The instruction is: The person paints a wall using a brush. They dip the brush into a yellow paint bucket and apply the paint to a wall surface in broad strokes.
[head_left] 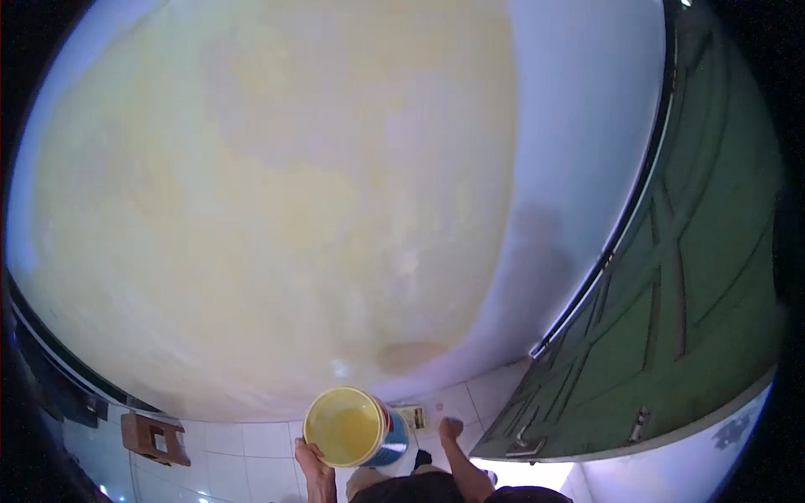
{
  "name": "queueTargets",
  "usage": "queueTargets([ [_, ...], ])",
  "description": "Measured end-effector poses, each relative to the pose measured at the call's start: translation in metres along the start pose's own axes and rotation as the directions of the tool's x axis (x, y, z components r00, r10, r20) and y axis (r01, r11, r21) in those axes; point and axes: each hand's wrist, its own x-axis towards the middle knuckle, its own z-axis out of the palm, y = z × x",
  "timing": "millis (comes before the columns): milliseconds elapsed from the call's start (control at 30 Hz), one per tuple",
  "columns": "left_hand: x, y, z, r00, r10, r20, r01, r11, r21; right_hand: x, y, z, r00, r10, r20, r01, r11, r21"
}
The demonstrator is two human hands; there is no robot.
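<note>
A paint bucket [314, 419] with a pale yellow rim and a blue, red and white outside tilts in front of my body. Yellow paint or a like liquid shows inside it. The fingers of my left hand [310, 460] are closed on the bucket's left edge. My right hand [451, 430] is to the right of the bucket, apart from it, with its fingers curled. Whatever it may hold is too small and blurred to make out. Ahead rises a wall [277, 218] with a broad, patchy pale yellow coat, shiny in spots, over a bluish white surface.
A brown stool [156, 438] stands on the white tiled floor [225, 440] at the left, near the wall. To the right is a green door [620, 352] with a metal handle and raised bars. A small yellowish item [414, 417] lies beyond the bucket, by the wall's foot.
</note>
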Motion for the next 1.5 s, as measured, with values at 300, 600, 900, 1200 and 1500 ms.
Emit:
queueTargets([
  [300, -0.007, 0.012, -0.051, 0.993, -0.041, -0.108, 0.043, 0.999, 0.018, -0.031, -0.197, -0.214, 0.958, 0.253, -0.138, 0.009, 0.453, 0.891],
  [600, -0.011, 0.049, -0.074, 0.994, -0.085, -0.073, 0.085, 0.996, -0.011, -0.169, -0.525, -0.542, 0.535, -0.303, -0.789, 0.759, -0.237, 0.606],
  [900, -0.002, 0.06, -0.146, 0.997, 0.076, -0.03, -0.072, 0.992, 0.102, -0.218, -0.752, -0.633, 0.575, -0.299, -0.761, 0.45, -0.661, 0.6],
  [1200, -0.016, 0.104, -0.172, 0.998, 0.063, -0.026, -0.062, 0.998, 0.032, -0.276, -0.75, -0.521, 0.69, -0.078, -0.72, 0.463, -0.717, 0.521],
  [1500, -0.024, 0.126, -0.182, 0.997, 0.002, -0.082, -0.002, 1.0, -0.007, -0.279, -0.797, -0.535, 0.678, -0.137, -0.722, 0.437, -0.715, 0.545],
])
